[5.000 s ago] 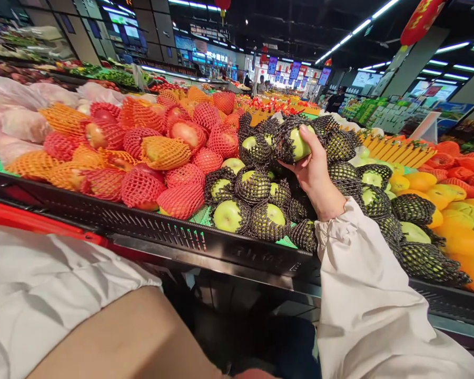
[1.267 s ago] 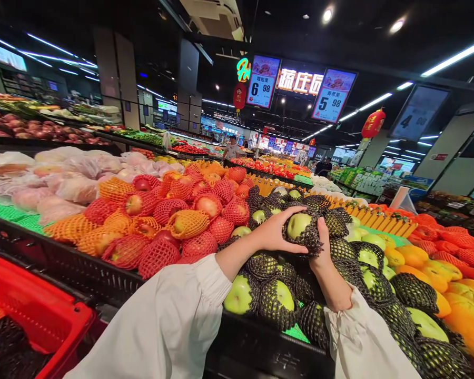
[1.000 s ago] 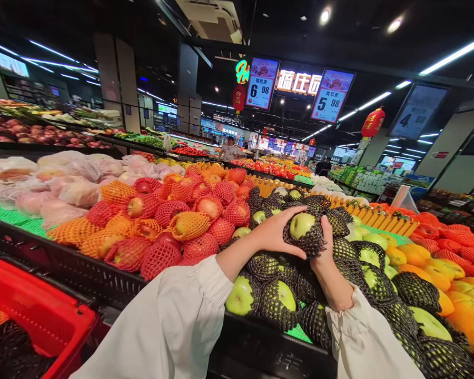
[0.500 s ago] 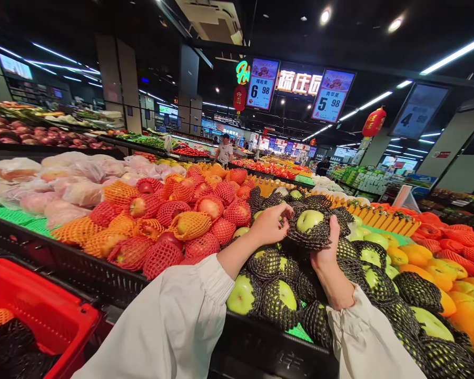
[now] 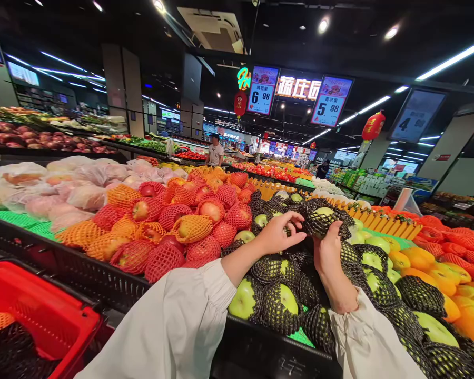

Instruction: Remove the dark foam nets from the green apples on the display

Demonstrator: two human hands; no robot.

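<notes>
Above the crate's green apples, my right hand (image 5: 328, 253) grips a green apple (image 5: 323, 212) in a black foam net, its thumb on the near right side. The net covers most of the fruit and leaves a pale green patch showing. To the left is my left hand (image 5: 281, 232), its fingers loosely curved and apart, the tips close to the net's edge. Whether they touch the net I cannot tell. Below both hands sit several netted apples, among them a green apple (image 5: 243, 299) with its front bare.
Red and orange netted apples (image 5: 209, 210) fill the crate's left part, with bagged fruit (image 5: 87, 196) beyond. Oranges (image 5: 421, 258) lie on the right. A red basket (image 5: 35, 300) holding netting stands at lower left. A person (image 5: 215, 151) is in the background.
The held apple has turned and moved slightly right, with more net over its front. My left fingers have spread a little. The person in the background has shifted left.
</notes>
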